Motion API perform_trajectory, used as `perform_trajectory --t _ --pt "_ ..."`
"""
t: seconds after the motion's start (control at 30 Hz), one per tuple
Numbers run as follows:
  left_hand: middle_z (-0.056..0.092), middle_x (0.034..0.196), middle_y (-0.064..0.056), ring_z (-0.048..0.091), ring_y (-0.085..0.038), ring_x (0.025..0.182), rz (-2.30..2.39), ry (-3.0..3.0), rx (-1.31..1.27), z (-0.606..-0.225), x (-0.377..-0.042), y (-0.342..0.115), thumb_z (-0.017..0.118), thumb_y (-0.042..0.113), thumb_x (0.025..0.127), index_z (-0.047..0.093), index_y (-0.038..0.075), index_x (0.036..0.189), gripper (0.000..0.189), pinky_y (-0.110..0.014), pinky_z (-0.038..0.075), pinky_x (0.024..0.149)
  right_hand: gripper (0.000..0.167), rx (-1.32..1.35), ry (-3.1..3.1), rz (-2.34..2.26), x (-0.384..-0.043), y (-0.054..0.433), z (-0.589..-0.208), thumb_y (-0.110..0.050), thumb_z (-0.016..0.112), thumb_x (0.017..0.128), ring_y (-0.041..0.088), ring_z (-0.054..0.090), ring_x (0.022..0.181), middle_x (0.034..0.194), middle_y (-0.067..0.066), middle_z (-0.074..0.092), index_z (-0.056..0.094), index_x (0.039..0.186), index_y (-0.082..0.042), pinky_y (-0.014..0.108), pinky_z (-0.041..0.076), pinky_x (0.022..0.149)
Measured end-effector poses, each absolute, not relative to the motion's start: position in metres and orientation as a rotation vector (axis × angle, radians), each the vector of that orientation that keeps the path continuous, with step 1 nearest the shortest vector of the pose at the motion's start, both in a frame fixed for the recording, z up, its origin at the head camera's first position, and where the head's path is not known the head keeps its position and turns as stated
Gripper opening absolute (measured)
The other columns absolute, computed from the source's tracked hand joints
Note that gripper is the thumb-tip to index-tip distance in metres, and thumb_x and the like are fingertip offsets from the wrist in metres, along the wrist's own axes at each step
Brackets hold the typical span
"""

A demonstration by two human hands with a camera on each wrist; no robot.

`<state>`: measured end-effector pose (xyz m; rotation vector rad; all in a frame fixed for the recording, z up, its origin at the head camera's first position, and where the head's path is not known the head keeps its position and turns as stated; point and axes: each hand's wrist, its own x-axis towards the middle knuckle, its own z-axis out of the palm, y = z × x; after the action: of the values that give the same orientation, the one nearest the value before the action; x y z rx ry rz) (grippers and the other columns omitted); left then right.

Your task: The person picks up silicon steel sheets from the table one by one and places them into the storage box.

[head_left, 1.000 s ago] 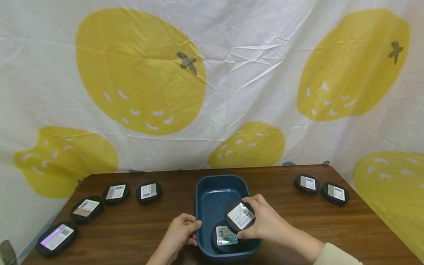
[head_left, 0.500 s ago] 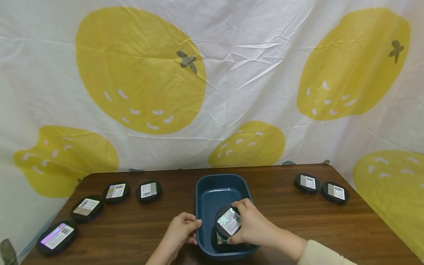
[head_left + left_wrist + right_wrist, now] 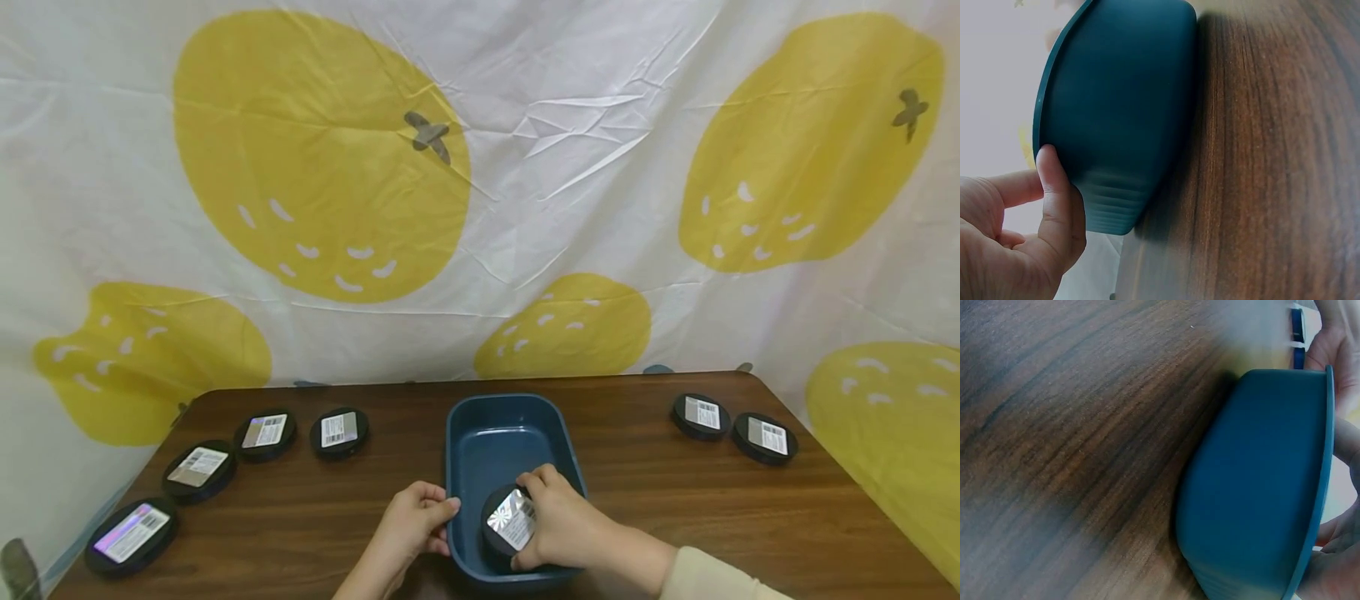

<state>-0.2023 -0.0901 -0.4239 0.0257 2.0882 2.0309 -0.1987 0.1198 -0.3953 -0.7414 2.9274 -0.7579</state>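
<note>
In the head view a dark blue rectangular plastic tub [image 3: 491, 462] stands on the table. My left hand [image 3: 411, 527] pinches its left rim, thumb on top and fingers outside against the wall; the left wrist view shows the same hold on the tub [image 3: 1119, 94]. My right hand [image 3: 561, 525] reaches over the right rim into the near end. It grips a flat round black container [image 3: 510, 518] with a silvery-white barcode label, thumb and fingers round its edge. This container covers another like it in the tub. In the right wrist view the tub's wall [image 3: 1254, 481] hides it.
Several matching black containers lie on the wooden table [image 3: 315, 533] at left, one of them the nearest-left container [image 3: 131, 537]. Two more stand at right, including the far-right container [image 3: 765, 438]. A lemon-print cloth [image 3: 525, 208] hangs behind the table's back edge.
My right hand has moved left and down into the tub with the black container, now over the one lying there. My left hand keeps its hold on the rim. The head view has shifted slightly.
</note>
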Motion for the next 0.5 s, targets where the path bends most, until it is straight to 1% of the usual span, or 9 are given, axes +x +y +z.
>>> perform_trajectory --t 0.33,0.5 --pt "0.049 0.064 -0.002 0.048 -0.011 0.051 2.027 2.092 0.02 -0.4225 -0.2016 -0.0899 0.059 0.004 0.088 0.047 -0.008 0.096 0.019 -0.021 0.048 0.044 0.086 -0.761 2.94 -0.717 -0.1993 0.1194 -0.3986 -0.032 0.088 0.049 0.022 0.051 0.091 0.103 0.011 0.05 0.053 0.115 0.008 0.034 0.051 0.078" --pt "0.049 0.064 -0.002 0.049 -0.01 0.05 2.015 2.095 0.017 -0.4214 -0.2014 -0.0903 0.058 0.004 0.088 0.047 -0.009 0.095 0.019 -0.021 0.048 0.045 0.086 -0.782 2.94 -0.691 -0.1998 0.1202 -0.3995 -0.034 0.088 0.049 0.021 0.051 0.089 0.101 0.011 0.05 0.053 0.115 0.008 0.032 0.051 0.078"
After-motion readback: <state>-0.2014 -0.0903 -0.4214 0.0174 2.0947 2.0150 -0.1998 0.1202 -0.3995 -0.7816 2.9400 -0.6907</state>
